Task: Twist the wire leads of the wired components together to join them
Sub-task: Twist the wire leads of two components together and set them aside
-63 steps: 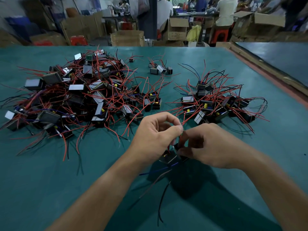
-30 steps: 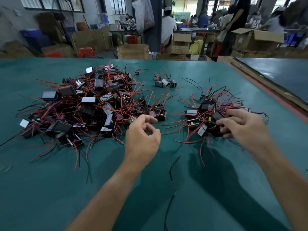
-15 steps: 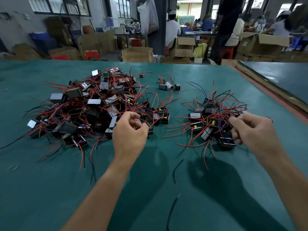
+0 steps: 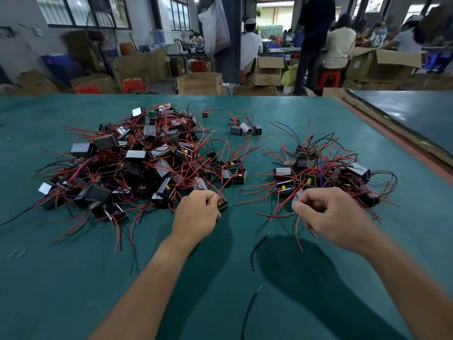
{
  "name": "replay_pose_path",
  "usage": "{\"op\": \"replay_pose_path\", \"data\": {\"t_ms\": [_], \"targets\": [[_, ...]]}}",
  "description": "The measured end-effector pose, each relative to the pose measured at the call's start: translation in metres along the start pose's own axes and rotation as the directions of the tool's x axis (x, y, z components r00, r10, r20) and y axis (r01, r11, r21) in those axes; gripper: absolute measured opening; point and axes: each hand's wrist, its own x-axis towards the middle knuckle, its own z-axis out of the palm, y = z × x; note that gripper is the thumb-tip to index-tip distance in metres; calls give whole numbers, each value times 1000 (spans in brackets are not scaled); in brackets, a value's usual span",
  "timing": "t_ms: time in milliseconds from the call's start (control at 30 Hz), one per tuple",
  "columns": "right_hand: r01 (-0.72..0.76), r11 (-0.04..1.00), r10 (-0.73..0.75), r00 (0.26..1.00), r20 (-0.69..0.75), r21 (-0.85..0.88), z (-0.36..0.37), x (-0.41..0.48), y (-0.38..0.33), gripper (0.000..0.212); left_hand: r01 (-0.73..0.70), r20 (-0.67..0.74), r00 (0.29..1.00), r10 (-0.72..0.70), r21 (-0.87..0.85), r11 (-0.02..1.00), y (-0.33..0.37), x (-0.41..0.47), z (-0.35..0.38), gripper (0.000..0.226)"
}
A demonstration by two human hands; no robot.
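- A large pile of wired components [image 4: 147,163] sprawls over the left half of the green tabletop [image 4: 61,278].
- Left hand [image 4: 196,215]: fingers curled round one component [image 4: 222,204] at that pile's near edge.
- Right hand [image 4: 328,214]: fingers curled against red leads of the smaller pile [image 4: 318,170]; I cannot tell whether they grip any.
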Motion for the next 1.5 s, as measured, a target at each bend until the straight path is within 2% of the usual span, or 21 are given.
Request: {"op": "replay_pose_path", "data": {"t_ms": [100, 167, 200, 233, 267, 300, 367, 400, 467, 567, 633, 733, 867, 1000, 1033, 1100, 1167, 1267, 1367, 1433, 1500], "targets": [[17, 1000, -17, 1000, -16, -5, -1, 0, -1, 34, -32, 173, 983, 52, -117, 993, 10, -6, -2, 40], [28, 1000, -28, 999, -34, 0, -2, 0, -1, 33, 8, 375, 921, 109, -297, 955, 18, -11, -2, 31], [31, 1000, -31, 999, -40, 1, -2, 0, -1, 33, 14, 410, 902, 137, -343, 939, 21, -12, -2, 25], [33, 999, -33, 999, -42, 0, -2, 0, 0, 33, 2, 380, 914, 140, -349, 937, 22, -13, -1, 18], [34, 999, -34, 999, -43, -2, -1, 0, 1, 33, -26, 287, 951, 117, -302, 953, 21, -13, -1, 12], [34, 999, -35, 999, -42, -5, -1, 0, 1, 33, -65, 127, 988, 91, -193, 979, 19, -11, -2, 11], [34, 999, -35, 998, -43, -12, -1, 0, 2, 33, -100, -201, 973, 111, 63, 993, 14, -9, -7, 8], [32, 999, -33, 999, -41, -14, -1, 0, 2, 33, -91, -282, 951, 126, 136, 987, 12, -8, -10, 9], [29, 1000, -30, 999, -35, -12, 0, -1, 2, 33, -41, -296, 949, 106, 216, 976, 7, -5, -12, 27], [44, 999, -44, 998, -39, 6, 3, -2, 0, 30, 71, -225, 974, 10, 346, 936, 1, -4, -15, 55], [76, 996, -74, 996, -45, 46, 9, -4, -2, 29, 106, -175, 984, -40, 387, 916, 1, -5, -16, 58], [117, 992, -118, 993, 16, 38, 21, -9, -7, 28, 77, -153, 988, -10, 435, 897, 2, -6, -15, 47], [148, 987, -141, 984, 105, -62, 31, -12, -7, 26, -34, -122, 991, 63, 229, 973, 4, -7, -17, 12], [120, 989, -109, 986, 126, -85, 29, -11, -6, 23, -89, -38, 996, 85, -103, 991, 15, -10, -19, 17], [114, 989, -102, 986, 134, -91, 29, -10, -6, 20, -95, 8, 995, 100, -239, 966, 21, -12, -19, 19], [92, 990, -74, 983, 168, -104, 28, -10, -7, 12, -84, 111, 980, 164, -516, 852, 32, -20, -18, 24], [74, 992, -50, 973, 225, -100, 28, -12, -10, 28, -46, 189, 955, 229, -668, 743, 40, -28, -16, 23], [119, 993, -105, 944, 313, -26, 28, -14, -14, 34, 21, 279, 921, 272, -733, 679, 47, -34, -10, 16], [133, 991, -122, 937, 327, -12, 29, -14, -15, 40, 51, 370, 879, 299, -698, 715, 49, -37, -6, 11], [107, 993, -85, 949, 304, -57, 28, -11, -11, 31, 59, 396, 869, 297, -678, 732, 48, -37, -5, 12], [89, 987, -48, 956, 288, -133, 23, -9, -6, 15, 20, 358, 890, 283, -651, 758, 46, -35, -6, 16]]}}
